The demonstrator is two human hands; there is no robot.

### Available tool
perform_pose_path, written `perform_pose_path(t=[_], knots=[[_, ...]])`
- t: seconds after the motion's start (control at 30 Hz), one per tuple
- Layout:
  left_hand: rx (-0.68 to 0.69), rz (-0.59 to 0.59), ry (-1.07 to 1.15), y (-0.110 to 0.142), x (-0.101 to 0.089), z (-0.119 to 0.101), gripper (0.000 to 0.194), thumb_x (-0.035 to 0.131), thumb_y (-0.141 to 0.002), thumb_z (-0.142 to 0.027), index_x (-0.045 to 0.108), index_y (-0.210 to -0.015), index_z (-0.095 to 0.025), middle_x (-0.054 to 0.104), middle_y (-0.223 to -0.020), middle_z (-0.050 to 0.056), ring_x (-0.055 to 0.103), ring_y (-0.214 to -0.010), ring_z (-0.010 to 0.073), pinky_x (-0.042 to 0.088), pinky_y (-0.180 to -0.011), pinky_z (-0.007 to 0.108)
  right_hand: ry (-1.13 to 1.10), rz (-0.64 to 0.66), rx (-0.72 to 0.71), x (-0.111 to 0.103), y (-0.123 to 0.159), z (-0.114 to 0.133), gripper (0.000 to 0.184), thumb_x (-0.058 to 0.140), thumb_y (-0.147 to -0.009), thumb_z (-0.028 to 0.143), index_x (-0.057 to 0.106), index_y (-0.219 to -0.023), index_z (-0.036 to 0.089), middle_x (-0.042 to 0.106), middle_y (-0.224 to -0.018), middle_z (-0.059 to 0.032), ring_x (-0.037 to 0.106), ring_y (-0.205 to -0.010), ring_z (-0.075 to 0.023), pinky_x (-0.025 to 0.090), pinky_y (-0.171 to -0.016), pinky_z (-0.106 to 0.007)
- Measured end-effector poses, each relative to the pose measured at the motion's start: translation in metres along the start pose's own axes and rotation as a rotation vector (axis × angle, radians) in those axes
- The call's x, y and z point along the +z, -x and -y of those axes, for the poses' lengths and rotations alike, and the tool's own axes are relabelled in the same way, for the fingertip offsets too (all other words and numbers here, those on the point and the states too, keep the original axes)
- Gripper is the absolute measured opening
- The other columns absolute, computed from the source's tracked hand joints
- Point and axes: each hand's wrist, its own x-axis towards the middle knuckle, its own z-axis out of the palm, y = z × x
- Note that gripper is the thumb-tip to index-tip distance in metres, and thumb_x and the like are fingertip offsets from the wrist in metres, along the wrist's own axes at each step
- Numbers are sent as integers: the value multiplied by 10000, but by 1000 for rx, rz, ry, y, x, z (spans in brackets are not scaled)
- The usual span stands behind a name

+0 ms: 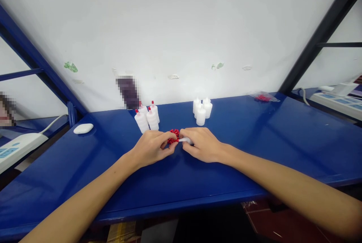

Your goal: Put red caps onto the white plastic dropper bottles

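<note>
In the head view, the person's left hand (152, 147) pinches a red cap (176, 141) at the slim end of a white bottle (189, 140), which the right hand (202, 145) grips over the blue table (181, 182). A pile of red caps (174, 132) lies just beyond. Red-tipped bottles (153, 119) stand past the left hand; white-tipped bottles (201, 116) cluster farther right.

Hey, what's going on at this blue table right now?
A person's left hand holds a small red cap at the tip of a white, narrow-nozzled bottle gripped in the right hand. Loose red caps lie beside the left fingers. Red-capped white bottles stand behind the left hand; uncapped white bottles stand farther right.
</note>
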Motion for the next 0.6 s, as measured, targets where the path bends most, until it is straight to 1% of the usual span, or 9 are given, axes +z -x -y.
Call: perform_pose_path(t=[0.1,0.23,0.27,0.33,0.43,0.5,0.6], knots=[[22,-26,-17,-1,1,-3,72,564,-905,-206,633,-910,-185,506,-511,-76,446,-435,66,370,-474,183,-8,2,5,0,0,0,50,487,-859,199,537,-851,198,625,-801,-19,502,-671,-155,253,-586,-270],[30,-27,-28,0,3,-4,76,557,-922,-209,629,-920,-184,555,-554,-60,488,-469,67,391,-494,180,-48,5,8,-2,1,0,62,488,-869,201,539,-834,194,612,-766,-7,490,-654,-148,269,-594,-265],[44,-35,-30,0,4,-4,67,562,-919,-204,626,-920,-182,570,-569,-56,501,-479,69,400,-503,182,-69,6,1,-2,1,1,89,481,-891,224,546,-839,192,616,-769,-7,497,-658,-148,274,-598,-263],[80,-53,-43,1,4,-4,51,571,-911,-183,617,-932,-178,600,-597,-49,523,-494,73,418,-520,188,-104,12,-1,-3,2,1,200,444,-953,310,565,-852,188,633,-783,-12,522,-675,-149,280,-605,-260],[142,-78,-117,1,4,-4,66,563,-905,-160,603,-957,-171,633,-620,-42,547,-498,80,433,-532,199,-92,18,56,-3,2,3,355,398,-994,439,593,-842,184,656,-784,-18,551,-689,-152,272,-600,-257],[176,-74,-186,0,2,-5,65,545,-907,-152,597,-943,-169,641,-623,-34,555,-492,88,426,-516,209,-58,14,98,-2,1,5,368,414,-985,461,603,-831,185,664,-773,-18,556,-683,-154,255,-588,-258],[200,-60,-240,-1,0,-6,69,530,-904,-139,589,-896,-173,630,-609,-31,550,-474,100,412,-489,227,-21,8,109,-2,1,7,352,432,-976,449,602,-816,186,661,-750,-18,549,-657,-150,232,-573,-264]])
